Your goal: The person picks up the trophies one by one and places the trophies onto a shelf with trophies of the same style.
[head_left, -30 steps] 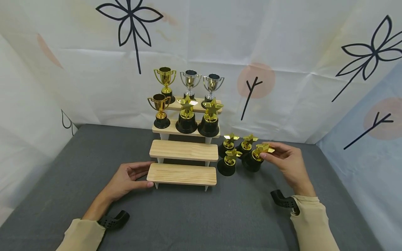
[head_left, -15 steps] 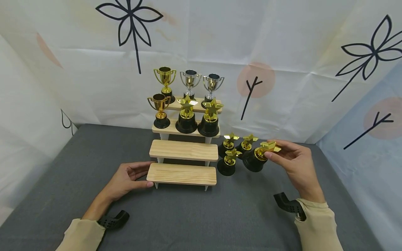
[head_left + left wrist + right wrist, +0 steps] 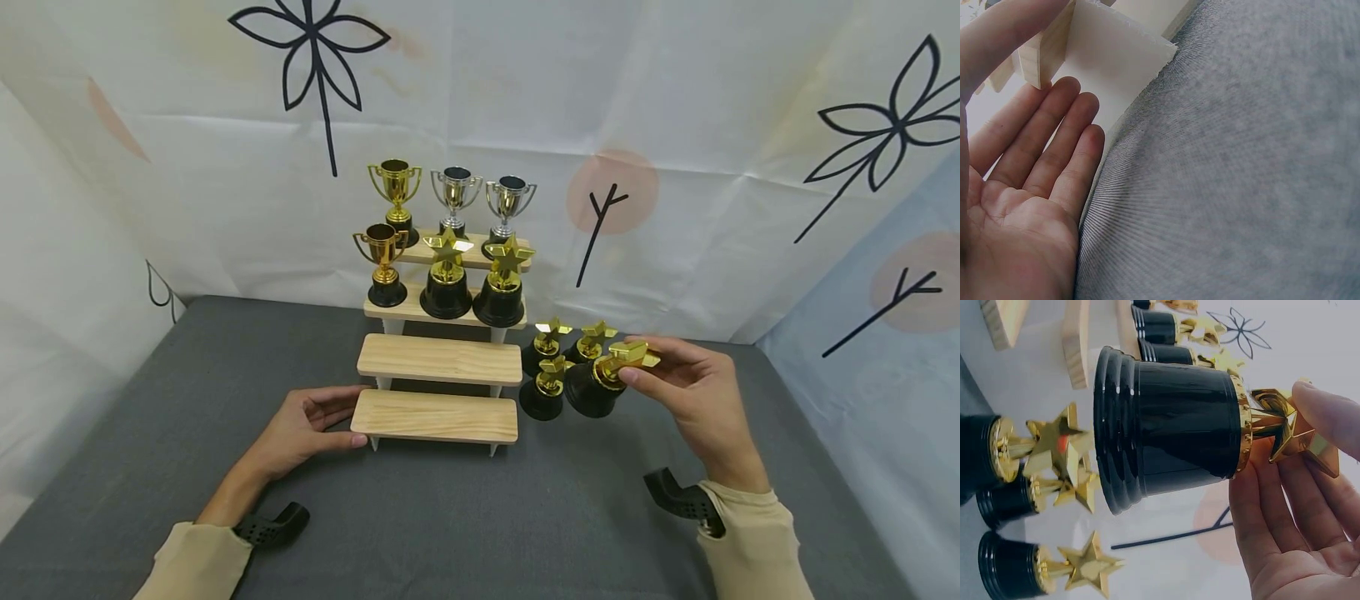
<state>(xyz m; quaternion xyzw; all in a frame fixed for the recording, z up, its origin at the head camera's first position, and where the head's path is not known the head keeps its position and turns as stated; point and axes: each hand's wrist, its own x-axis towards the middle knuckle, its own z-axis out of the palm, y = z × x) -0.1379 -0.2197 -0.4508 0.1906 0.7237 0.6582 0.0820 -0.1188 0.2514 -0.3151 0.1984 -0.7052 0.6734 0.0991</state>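
Note:
My right hand [image 3: 693,392] pinches a star trophy [image 3: 594,390] by its gold star, thumb on one side and fingers on the other. Its black base tilts toward the stand; the right wrist view shows the trophy [image 3: 1172,425] side-on, in front of the others. Three more star trophies [image 3: 550,387] stand close beside it, right of the stand. My left hand [image 3: 303,429] is at the left end of the lowest wooden shelf [image 3: 435,417], thumb at the front corner. In the left wrist view its straight fingers [image 3: 1069,134] reach the wood's edge.
The tiered wooden stand holds two silver cups [image 3: 455,193] and a gold cup [image 3: 395,187] on top. Below are a bronze-gold cup [image 3: 385,258] and two star trophies [image 3: 504,287]. The third shelf [image 3: 438,358] is bare. Printed cloth [image 3: 675,75] backs the grey table [image 3: 450,525].
My right hand first drew the star trophy rightward, tilting it, then brought it back left, closer to the standing ones. The left hand has stayed in place.

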